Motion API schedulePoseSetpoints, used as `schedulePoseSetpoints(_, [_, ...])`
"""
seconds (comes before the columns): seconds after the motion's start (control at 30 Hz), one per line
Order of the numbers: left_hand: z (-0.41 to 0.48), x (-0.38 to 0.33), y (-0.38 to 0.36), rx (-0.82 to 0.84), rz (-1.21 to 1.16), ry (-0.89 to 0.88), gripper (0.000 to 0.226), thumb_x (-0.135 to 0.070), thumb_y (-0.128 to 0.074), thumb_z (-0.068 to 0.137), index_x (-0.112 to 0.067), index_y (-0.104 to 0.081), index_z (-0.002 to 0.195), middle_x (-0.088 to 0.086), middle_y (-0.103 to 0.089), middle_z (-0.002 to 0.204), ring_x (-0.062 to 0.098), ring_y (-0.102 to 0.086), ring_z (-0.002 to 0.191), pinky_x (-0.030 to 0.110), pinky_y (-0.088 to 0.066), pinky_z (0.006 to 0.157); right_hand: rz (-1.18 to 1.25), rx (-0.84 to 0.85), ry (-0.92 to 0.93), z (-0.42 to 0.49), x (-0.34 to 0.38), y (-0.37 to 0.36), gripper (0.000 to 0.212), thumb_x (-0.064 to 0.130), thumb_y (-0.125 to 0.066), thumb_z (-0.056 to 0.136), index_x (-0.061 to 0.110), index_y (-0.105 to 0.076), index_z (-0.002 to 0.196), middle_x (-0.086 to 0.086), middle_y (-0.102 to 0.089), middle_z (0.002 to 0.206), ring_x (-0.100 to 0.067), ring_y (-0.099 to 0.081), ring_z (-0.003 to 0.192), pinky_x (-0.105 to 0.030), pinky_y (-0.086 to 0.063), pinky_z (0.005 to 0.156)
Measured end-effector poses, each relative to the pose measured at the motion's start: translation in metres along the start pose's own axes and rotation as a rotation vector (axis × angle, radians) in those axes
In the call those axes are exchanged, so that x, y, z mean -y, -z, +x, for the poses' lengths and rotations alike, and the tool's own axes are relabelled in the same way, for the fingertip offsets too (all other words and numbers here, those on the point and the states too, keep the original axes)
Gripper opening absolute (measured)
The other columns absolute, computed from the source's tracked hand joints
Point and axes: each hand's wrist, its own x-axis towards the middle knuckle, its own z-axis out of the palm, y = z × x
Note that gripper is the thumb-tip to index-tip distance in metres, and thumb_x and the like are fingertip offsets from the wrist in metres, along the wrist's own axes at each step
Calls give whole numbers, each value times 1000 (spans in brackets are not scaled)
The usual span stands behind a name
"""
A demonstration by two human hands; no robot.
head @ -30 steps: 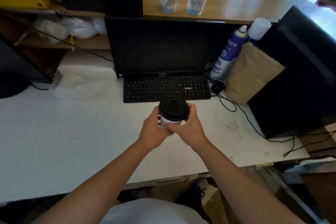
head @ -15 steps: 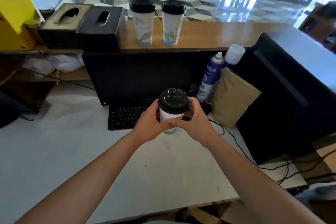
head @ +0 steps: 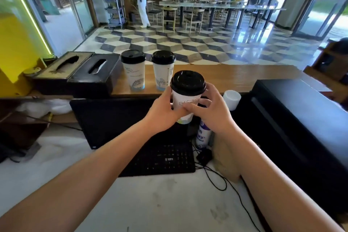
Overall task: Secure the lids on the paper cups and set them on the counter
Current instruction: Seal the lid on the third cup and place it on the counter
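As I watch through the head view, a paper cup is in the centre of the frame, upright and in the air, resting on no surface. My left hand grips its left side with the thumb running up the wall toward the rim. My right hand grips the right side, and its fingers curl across the front of the cup. A black lid covers the cup's mouth and looks level. I cannot tell whether it is pressed fully home.

Just above and left of the held cup, a second lidded cup and a third lidded cup stand upright side by side on the wooden bench. Both have black lids. Further left on the same bench sit two dark tissue boxes.

Below the wooden bench, a black monitor stands behind my forearms. A black keyboard lies on the white bench in the lower part of the frame. A blue-and-white spray can stands just right of the keyboard, partly hidden by my right wrist.
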Motion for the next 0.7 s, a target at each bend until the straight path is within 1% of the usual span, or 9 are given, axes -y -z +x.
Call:
schedulePoseSetpoints(0.1, [29,-8,-3,-20,46,20,62,-40,-74,84,-25,-44,136,-12,-64,121,7,-62,111,32,-55,94,41,-54,26,27,5,6,73,25,-87,76,25,-52,139,14,-65,126,-8,-70,104,-31,-61,81])
schedulePoseSetpoints(0.17, [47,-10,-5,-43,70,19,60,-38,-73,85,-21,-44,136,-15,-63,113,5,-62,106,29,-55,90,54,-64,24,45,3,8,69,24,-86,77,27,-53,138,11,-65,129,-11,-69,110,-33,-61,83])
schedulePoseSetpoints(0.23, [63,-11,-7,-56,99,22,59,-33,-72,87,-19,-42,136,-19,-59,106,2,-61,100,28,-55,88,64,-68,27,60,0,10,70,23,-85,78,28,-52,139,11,-64,131,-10,-66,114,-29,-60,84])
schedulePoseSetpoints(0.33, [88,-4,-10,-81,119,49,55,-34,-70,86,-19,-45,132,-15,-62,108,9,-63,104,41,-56,94,47,-77,31,81,-4,11,69,21,-84,80,28,-52,141,20,-63,122,7,-63,103,-17,-57,79])
schedulePoseSetpoints(0.37, [96,-1,-12,-96,131,53,53,-36,-68,86,-20,-46,131,-12,-64,111,11,-64,106,44,-55,95,29,-85,34,89,-5,10,67,22,-83,81,29,-53,141,22,-62,119,9,-61,100,-16,-56,78])
schedulePoseSetpoints(0.47, [117,4,-19,-147,161,69,42,-33,-61,92,-24,-46,131,-11,-67,110,12,-67,102,44,-57,92,-5,-121,38,111,-13,10,64,26,-82,81,31,-56,138,21,-66,116,3,-61,107,-24,-56,86])
schedulePoseSetpoints(0.57, [133,12,-28,-180,160,97,38,-31,-57,96,-20,-46,131,-11,-65,107,14,-68,99,44,-58,87,-28,-126,21,129,-26,10,62,26,-81,81,32,-56,137,23,-67,111,6,-61,104,-22,-53,89])
schedulePoseSetpoints(0.63, [140,19,-34,-187,162,118,39,-36,-54,97,-21,-46,131,-9,-66,109,16,-68,99,47,-58,86,-31,-130,8,138,-37,9,63,25,-81,81,31,-56,138,21,-68,115,4,-61,107,-23,-53,92])
schedulePoseSetpoints(0.7, [146,26,-38,-189,164,132,37,-34,-53,98,-18,-48,131,-9,-64,109,14,-66,100,46,-57,90,-25,-132,-3,146,-48,8,63,23,-81,81,30,-56,138,18,-68,120,0,-61,113,-26,-54,94])
